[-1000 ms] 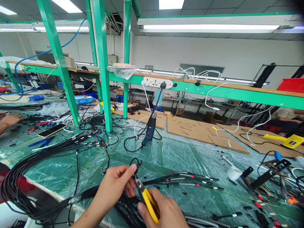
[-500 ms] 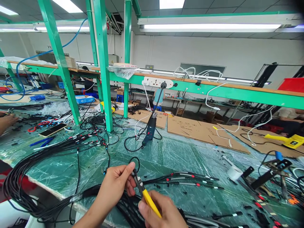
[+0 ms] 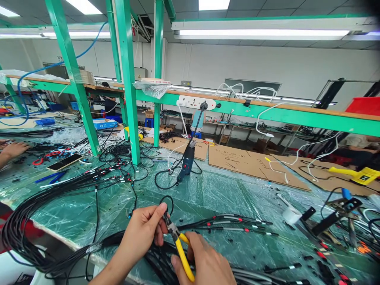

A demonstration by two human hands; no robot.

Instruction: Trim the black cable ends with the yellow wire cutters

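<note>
My left hand pinches a thin black cable, which loops up above the thumb. In my right hand are yellow-handled pliers, their handles spread somewhat apart. The plier jaws are right at the left fingertips, by the cable; whether they touch it cannot be made out. Under and beside both hands runs a thick bundle of black cables. Cable ends with red, white and grey sleeves lie to the right of the hands.
A dark blue heat tool stands beyond the hands. A phone and blue pliers lie left. A tape roll and black metal fixture are at right. Green posts rise behind. Another person's hand is far left.
The plier handles have opened wider and the pliers have turned slightly in my right hand. The other person's hand has moved right. My left hand has stayed nearly in place.
</note>
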